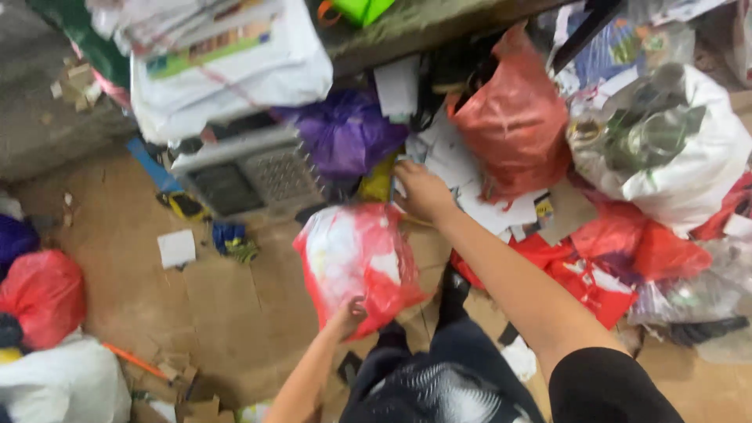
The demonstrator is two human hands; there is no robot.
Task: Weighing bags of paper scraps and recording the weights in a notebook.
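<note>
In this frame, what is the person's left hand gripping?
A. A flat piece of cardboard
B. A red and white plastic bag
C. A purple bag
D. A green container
B: the left hand grips the bottom edge of the red and white plastic bag, which hangs above the cardboard-covered floor, while the right hand reaches into the papers behind it.

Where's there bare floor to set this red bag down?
Bare cardboard floor lies left of the red bag held by your left hand, below the white paper square. Around your right hand, bags and papers crowd everything.
</note>
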